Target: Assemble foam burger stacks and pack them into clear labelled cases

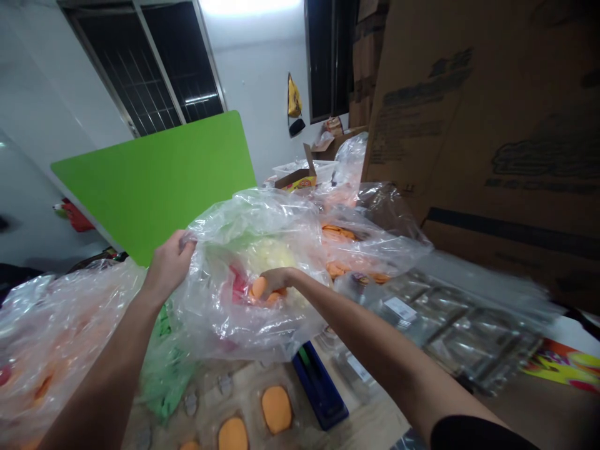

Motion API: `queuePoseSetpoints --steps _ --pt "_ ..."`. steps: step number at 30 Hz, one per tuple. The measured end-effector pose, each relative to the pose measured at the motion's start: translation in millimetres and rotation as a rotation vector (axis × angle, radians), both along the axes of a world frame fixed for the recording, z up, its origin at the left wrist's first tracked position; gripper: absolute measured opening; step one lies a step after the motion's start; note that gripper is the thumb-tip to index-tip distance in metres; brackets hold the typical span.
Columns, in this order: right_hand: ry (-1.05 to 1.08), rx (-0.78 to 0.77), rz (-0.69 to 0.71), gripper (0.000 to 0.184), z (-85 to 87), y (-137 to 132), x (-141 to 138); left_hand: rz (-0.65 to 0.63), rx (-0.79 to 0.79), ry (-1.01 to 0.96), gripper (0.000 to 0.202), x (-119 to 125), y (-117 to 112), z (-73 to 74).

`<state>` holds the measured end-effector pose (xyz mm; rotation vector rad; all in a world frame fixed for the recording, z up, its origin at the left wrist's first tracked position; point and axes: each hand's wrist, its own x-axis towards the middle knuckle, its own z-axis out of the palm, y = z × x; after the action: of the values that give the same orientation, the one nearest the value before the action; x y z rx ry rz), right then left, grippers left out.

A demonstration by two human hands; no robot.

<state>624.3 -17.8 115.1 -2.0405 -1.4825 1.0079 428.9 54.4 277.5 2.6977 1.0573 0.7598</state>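
Pinches the clear plastic bag (253,334) by its edge with the left hand (169,264), apparently to keep its mouth wide. Reaches inside with the right hand (277,279), seemingly pinching an orange piece (259,287) above others within.

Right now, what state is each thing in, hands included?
Clear bag: mouth open
Left hand: closed on the bag's rim
Right hand: inside the bag, at orange pieces; grip unclear
Green board: standing tilted
Yellow-fronted box: flap raised
Light: on
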Motion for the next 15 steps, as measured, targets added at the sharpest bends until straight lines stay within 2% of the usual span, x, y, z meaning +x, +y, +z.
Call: queuePoseSetpoints --steps 4,7,11,13,15 --pt "-0.033 0.186 -0.065 0.023 -1.2 -14 -8 0.018 -0.07 -0.001 0.03 -2 2 -3.0" --pt "-0.087 0.421 -0.182 0.019 15.0 -31 -18 0.027 -0.072 -0.005 0.033 -3 7 -5.8" --pt "-0.151 0.816 -0.368 0.022 65.0 -75 -25 0.071 -0.111 -0.005 0.034 -7 13 -9.3" --pt "-0.202 1.004 -0.465 0.027 94.0 -101 -15 0.104 -0.149 -0.015 0.035 -9 15 -11.8" --pt "-0.283 1.188 -0.599 0.031 117.5 -121 10 0.118 -0.174 -0.029 0.035 -10 16 -15.0"
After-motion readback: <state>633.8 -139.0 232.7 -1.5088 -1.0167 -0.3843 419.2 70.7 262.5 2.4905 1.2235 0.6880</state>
